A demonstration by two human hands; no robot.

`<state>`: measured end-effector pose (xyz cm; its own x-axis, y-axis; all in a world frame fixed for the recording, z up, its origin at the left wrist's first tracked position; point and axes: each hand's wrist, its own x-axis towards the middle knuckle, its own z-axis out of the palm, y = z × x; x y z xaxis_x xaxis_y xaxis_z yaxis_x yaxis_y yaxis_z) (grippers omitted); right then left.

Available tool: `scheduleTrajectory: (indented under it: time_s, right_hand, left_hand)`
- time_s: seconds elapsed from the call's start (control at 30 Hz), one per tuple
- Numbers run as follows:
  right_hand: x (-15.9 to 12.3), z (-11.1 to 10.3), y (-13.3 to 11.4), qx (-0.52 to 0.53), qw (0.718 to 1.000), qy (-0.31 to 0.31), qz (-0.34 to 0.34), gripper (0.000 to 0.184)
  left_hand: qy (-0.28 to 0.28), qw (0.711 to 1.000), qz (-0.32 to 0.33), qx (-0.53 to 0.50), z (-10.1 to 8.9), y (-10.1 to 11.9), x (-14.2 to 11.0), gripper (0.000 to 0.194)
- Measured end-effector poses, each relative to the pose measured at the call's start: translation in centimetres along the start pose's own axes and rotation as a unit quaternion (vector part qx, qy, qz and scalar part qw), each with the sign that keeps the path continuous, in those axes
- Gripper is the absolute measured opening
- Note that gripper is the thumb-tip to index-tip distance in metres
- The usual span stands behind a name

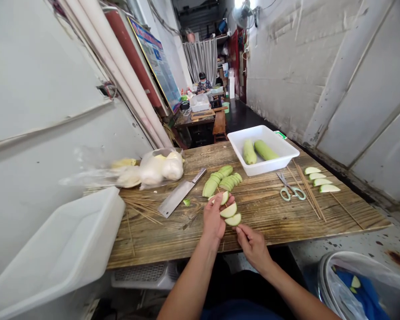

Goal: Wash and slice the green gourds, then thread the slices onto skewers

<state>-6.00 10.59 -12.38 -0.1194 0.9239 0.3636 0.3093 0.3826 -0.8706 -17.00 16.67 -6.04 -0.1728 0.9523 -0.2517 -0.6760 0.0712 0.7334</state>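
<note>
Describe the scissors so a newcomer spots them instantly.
Start at the wooden table, then find the white tub holding two green gourds. Just in front of its near right corner lie the scissors, beside loose bamboo skewers: the only thing there with pale green handle loops.

On the wooden table point(273, 213), the cleaver point(180, 194) lies left of the heap of gourd slices point(221, 180), the tub point(285, 153) holding two gourds point(257, 151) behind them, scissors point(290, 189) to its right.
</note>
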Motion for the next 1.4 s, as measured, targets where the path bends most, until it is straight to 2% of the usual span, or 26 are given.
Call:
scheduleTrajectory:
  time_s: [0.37,0.53,0.63,0.7,0.73,0.77,0.8,0.83,0.9,0.93,0.97,1.03,1.13,1.23,1.33,1.4]
  right_hand:
    - [-0.4,0.0,0.0,-0.02,1.0,0.023,0.003,0.031]
    - [-0.4,0.2,-0.1,-0.005,0.999,0.03,0.024,0.032]
    - [-0.2,-0.3,-0.1,0.015,0.998,0.033,0.042,0.033]
    - [0.0,-1.1,0.0,0.027,0.997,0.043,0.062,0.034]
    - [0.0,-1.6,0.1,0.031,0.996,0.049,0.072,0.034]
    - [0.1,-2.2,0.3,0.033,0.995,0.053,0.081,0.035]
    - [0.1,-2.7,0.6,0.035,0.994,0.055,0.089,0.035]
    - [0.0,-3.2,0.8,0.037,0.993,0.053,0.096,0.036]
    - [-0.1,-3.9,1.2,0.041,0.993,0.046,0.104,0.036]
    - [-0.3,-4.0,1.3,0.042,0.993,0.042,0.106,0.036]
    - [-0.4,-4.0,1.4,0.043,0.993,0.038,0.107,0.036]
    - [-0.7,-3.9,1.4,0.042,0.993,0.029,0.109,0.037]
    - [-1.0,-3.7,1.3,0.037,0.993,0.015,0.113,0.038]
    - [-1.1,-3.7,1.2,0.035,0.993,0.003,0.115,0.039]
    - [-1.1,-3.8,1.2,0.028,0.994,-0.007,0.109,0.038]
    - [-1.2,-3.8,1.1,0.024,0.994,-0.014,0.102,0.037]
  left_hand:
    - [0.019,1.0,0.006,-0.015,0.5,-0.7,-0.2,0.028]
    - [0.013,1.0,-0.013,-0.011,0.7,-1.5,-0.2,0.03]
    - [-0.024,0.999,-0.015,0.033,0.1,-1.4,0.1,0.035]
    - [-0.042,0.992,0.044,0.11,-1.2,-0.5,0.8,0.042]
    - [-0.047,0.98,0.095,0.169,-2.0,0.2,1.3,0.043]
    - [-0.041,0.954,0.166,0.245,-2.9,0.9,1.9,0.04]
    - [-0.057,0.91,0.228,0.342,-3.9,1.6,2.6,0.036]
    - [-0.097,0.853,0.264,0.439,-4.7,2.2,3.2,0.031]
    - [-0.174,0.736,0.282,0.59,-6.1,3.1,4.5,0.029]
    - [-0.2,0.686,0.274,0.643,-6.6,3.3,5.1,0.032]
    - [-0.213,0.648,0.263,0.682,-6.9,3.4,5.7,0.036]
    - [-0.212,0.598,0.246,0.733,-7.1,3.2,6.5,0.042]
    - [-0.179,0.564,0.23,0.772,-6.9,3.1,7.2,0.042]
    - [-0.147,0.562,0.209,0.787,-6.5,3.4,7.3,0.033]
    - [-0.129,0.592,0.198,0.771,-6.3,3.5,6.9,0.03]
    - [-0.128,0.643,0.196,0.729,-6.4,3.1,6.5,0.031]
